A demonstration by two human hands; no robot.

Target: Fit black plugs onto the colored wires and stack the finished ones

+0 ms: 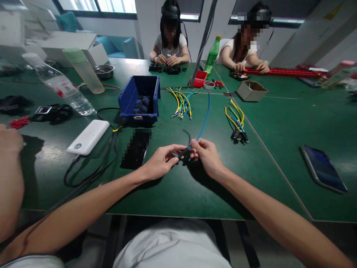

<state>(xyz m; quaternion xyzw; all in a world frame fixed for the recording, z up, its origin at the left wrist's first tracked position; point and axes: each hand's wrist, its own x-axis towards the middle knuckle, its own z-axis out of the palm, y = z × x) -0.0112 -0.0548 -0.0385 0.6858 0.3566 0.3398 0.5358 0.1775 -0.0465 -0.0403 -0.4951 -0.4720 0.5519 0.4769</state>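
Between thumb and fingers, my left hand [161, 161] grips a small black connector piece [183, 153] held above the table. My right hand [205, 155] pinches a blue wire [205, 118] close to where it meets the black piece; the wire's far end curves upward and away. Ahead of my hands lies a bundle of yellow, green and blue wires [181, 104] with ring terminals. To the right are more wires [234, 114] joined to black plugs [239, 136]. A blue bin [139, 118] with black pieces [141, 105] inside stands to the left.
On the left are a white power bank [88, 137] with a black cable [104, 167], a dark phone [136, 149] and a tilted water bottle [63, 86]. Another phone [323, 168] lies right. A cardboard box [251, 92] and green bottle [213, 56] stand farther back. Two people work opposite; another person's arm [9, 178] is at left.
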